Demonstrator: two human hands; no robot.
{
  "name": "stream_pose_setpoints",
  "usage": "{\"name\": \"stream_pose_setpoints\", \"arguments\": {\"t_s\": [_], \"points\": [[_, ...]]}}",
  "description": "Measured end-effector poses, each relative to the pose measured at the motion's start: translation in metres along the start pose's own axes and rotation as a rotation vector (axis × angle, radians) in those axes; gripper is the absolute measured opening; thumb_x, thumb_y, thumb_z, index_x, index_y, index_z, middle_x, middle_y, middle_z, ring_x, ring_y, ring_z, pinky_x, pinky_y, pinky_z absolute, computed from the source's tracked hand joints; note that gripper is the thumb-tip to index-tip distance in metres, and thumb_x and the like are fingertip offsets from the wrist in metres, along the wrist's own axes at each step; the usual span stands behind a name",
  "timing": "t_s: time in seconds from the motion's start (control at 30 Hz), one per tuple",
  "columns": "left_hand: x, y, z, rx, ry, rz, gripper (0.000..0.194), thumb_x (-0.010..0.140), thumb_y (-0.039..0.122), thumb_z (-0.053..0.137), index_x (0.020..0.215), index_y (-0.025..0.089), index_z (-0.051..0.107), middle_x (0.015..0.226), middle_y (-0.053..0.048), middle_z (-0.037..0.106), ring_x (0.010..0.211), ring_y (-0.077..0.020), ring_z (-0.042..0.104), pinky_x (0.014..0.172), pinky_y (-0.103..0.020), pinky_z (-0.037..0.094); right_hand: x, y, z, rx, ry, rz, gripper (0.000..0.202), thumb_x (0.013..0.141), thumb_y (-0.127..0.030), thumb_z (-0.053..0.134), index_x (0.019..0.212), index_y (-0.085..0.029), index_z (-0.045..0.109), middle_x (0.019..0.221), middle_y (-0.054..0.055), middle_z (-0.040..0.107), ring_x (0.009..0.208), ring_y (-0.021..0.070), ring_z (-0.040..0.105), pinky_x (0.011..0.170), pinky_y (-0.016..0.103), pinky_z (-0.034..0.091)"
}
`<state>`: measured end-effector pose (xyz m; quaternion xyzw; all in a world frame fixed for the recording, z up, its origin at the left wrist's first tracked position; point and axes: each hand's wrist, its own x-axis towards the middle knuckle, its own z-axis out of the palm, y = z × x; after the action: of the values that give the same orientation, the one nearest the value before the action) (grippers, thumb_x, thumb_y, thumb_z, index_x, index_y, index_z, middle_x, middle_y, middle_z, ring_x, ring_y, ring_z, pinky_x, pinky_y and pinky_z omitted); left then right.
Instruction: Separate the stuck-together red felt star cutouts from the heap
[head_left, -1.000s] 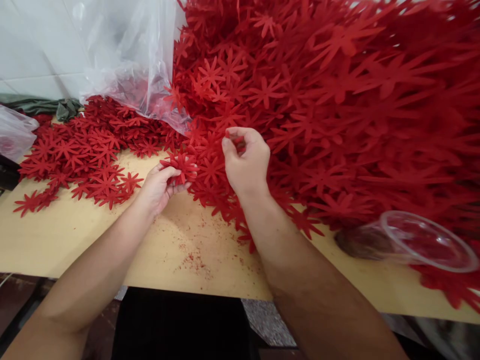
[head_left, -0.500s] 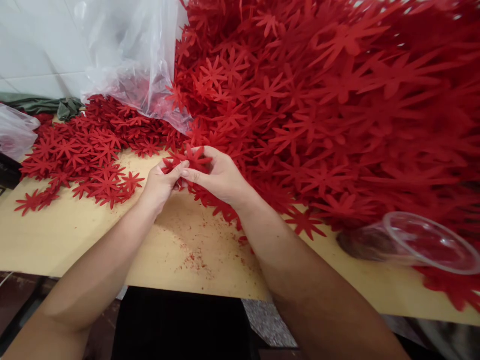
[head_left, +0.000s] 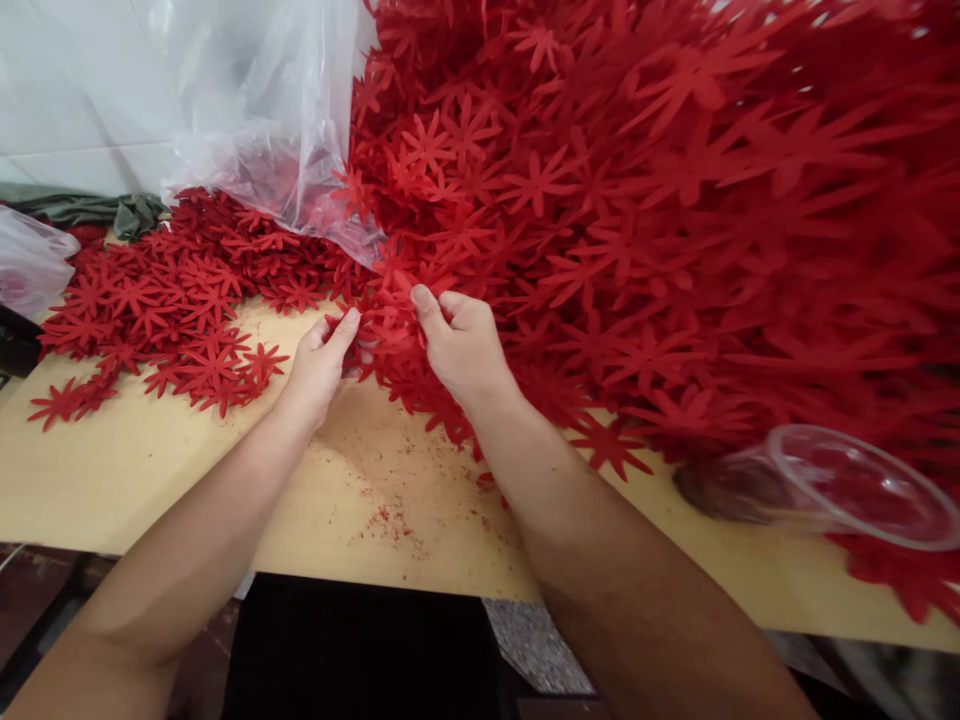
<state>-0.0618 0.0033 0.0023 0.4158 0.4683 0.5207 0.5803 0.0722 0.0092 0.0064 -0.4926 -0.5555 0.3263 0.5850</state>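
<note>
My right hand (head_left: 466, 350) is closed, thumb against the fingers, pinching a red flower-shaped cutout (head_left: 399, 305) that looks blurred and stretches to the left. A short gap to the left, my left hand (head_left: 321, 365) is closed with its thumb on top. Bits of a red flower cutout show at its fingertips, and its lower fingers are partly hidden. Behind both hands rises a big heap of the same red flower cutouts (head_left: 540, 185), thin and flat with several long petals. A lower pile of red cutouts (head_left: 187, 290) spreads out to the left.
A clear plastic bag (head_left: 262, 100) hangs at the back against the white wall (head_left: 67, 90). On the right a clear plastic tub (head_left: 780, 490) lies on its side. Red crumbs dot the pale tabletop (head_left: 337, 530). Dark green cloth (head_left: 90, 210) lies at the back left.
My hands were together over a red flower cutout. The right hand has moved away to the right and turned, drawing a cutout with it; the left hand has barely moved.
</note>
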Motion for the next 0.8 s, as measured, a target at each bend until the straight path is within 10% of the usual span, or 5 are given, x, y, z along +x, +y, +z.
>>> {"name": "stream_pose_setpoints", "arguments": {"t_s": [0.3,0.8], "points": [[-0.008,0.0,0.005,-0.097,-0.181,-0.049,0.046,0.055,0.034,0.08,0.09,0.018,0.056,0.085,-0.001,0.067,0.068,-0.0095,0.061,0.061,-0.023,0.048,-0.003,0.012,0.012,0.167,-0.013,0.095,0.05,0.071,-0.062,0.056,0.052,-0.02,0.038,0.051,-0.006,0.034,0.05,0.0057,0.031,0.048,0.024,0.029],[-0.004,-0.002,0.004,-0.047,-0.061,0.056,0.036,0.054,0.02,0.078,0.08,0.018,0.053,0.072,0.004,0.064,0.059,-0.0062,0.056,0.057,-0.021,0.044,0.016,0.016,-0.012,0.321,0.275,0.051,0.023,0.079,-0.036,0.059,0.072,-0.022,0.043,0.058,-0.007,0.048,0.045,0.0036,0.041,0.044,0.018,0.037]]}}
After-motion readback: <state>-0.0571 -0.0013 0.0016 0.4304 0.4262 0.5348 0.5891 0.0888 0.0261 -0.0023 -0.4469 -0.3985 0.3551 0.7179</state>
